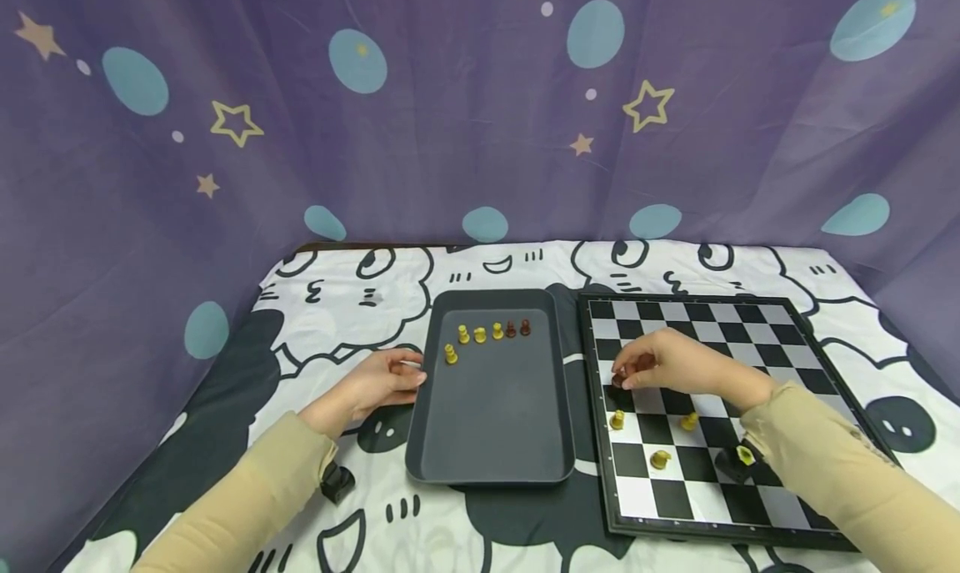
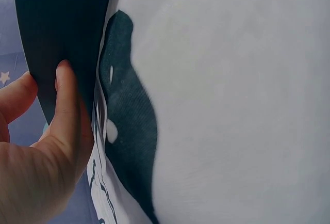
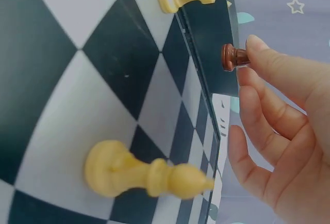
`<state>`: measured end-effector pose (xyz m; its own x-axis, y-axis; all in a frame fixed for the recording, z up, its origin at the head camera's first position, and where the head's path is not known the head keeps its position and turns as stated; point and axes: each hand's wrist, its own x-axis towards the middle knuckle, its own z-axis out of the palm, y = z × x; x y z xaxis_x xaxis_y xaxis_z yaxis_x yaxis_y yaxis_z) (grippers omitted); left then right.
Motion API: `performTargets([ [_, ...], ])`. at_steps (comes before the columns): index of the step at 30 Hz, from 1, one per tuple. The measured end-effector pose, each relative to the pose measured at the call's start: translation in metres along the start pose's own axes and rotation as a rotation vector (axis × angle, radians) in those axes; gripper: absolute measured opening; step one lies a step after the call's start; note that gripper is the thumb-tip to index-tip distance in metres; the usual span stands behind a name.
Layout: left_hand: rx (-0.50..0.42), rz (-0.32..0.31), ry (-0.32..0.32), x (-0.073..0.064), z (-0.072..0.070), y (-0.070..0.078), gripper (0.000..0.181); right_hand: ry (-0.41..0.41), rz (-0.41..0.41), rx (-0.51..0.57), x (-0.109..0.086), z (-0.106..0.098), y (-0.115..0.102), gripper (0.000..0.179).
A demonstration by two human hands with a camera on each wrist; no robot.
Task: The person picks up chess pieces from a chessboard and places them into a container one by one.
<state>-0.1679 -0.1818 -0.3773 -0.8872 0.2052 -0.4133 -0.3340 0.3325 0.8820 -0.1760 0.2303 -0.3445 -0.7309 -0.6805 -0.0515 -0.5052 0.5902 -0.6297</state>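
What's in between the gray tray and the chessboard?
Just a strip of the black-and-white cloth between the tray and the chessboard; the head view shows it.

Your tray (image 1: 491, 423) presents smooth and matt, your chessboard (image 1: 703, 502) smooth, the yellow pieces (image 3: 129, 175) and brown piece (image 3: 229, 58) glossy and plastic-looking, the table cover (image 1: 442, 540) and creased backdrop (image 1: 480, 139) cloth.

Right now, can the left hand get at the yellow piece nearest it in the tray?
Probably yes. The left hand is at the left edge of the tray, close to that yellow piece, and only the tray's low rim seems to stand between them.
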Motion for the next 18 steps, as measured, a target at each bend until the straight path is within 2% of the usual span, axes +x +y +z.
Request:
performTargets([
  [4, -0.008, 0.004, -0.005, 0.0, 0.0, 0.0, 0.048, 0.015, 0.006, -0.022, 0.001, -0.003, -0.004, 0.016],
  [11, -0.01, 0.005, -0.007, -0.001, 0.0, 0.001, 0.047, 0.029, 0.019, 0.0, 0.003, -0.007, -0.01, 0.019],
  [18, -0.002, 0.001, -0.001, -0.001, 0.0, 0.001, 0.046, 0.057, -0.009, -0.047, 0.011, -0.01, -0.015, 0.018],
])
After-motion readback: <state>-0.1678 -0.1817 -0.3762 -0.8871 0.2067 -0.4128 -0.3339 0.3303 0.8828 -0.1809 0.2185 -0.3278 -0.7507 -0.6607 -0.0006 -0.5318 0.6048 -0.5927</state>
